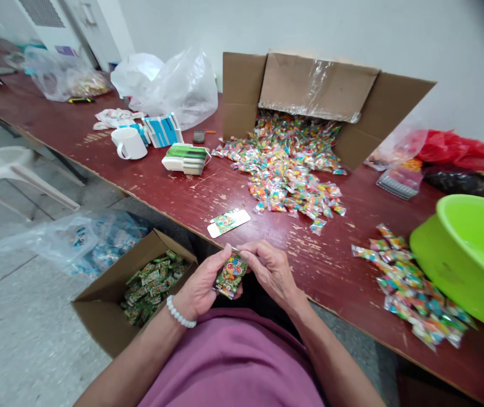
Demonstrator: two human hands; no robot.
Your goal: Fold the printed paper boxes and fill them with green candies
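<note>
Between my hands, just off the table's front edge, is a small green printed candy box (230,275). My left hand (205,281) grips it from the left side and beneath, thumb along its edge. The fingers of my right hand (272,270) are closed at the box's upper right corner; whether its top flap is tucked in is hidden by them. A flat, unfolded candy carton (229,222) lies on the table just beyond my hands. Farther back, many wrapped candies (286,175) spill from a tipped cardboard box (318,85).
At lower left, an open carton (97,316) holds many green boxes, beside a bag of blue packets (106,243). A lime-green basin (466,260) and another candy pile (415,288) are on the right. A white mug (129,143) and stacked flat cartons (186,159) stand back left.
</note>
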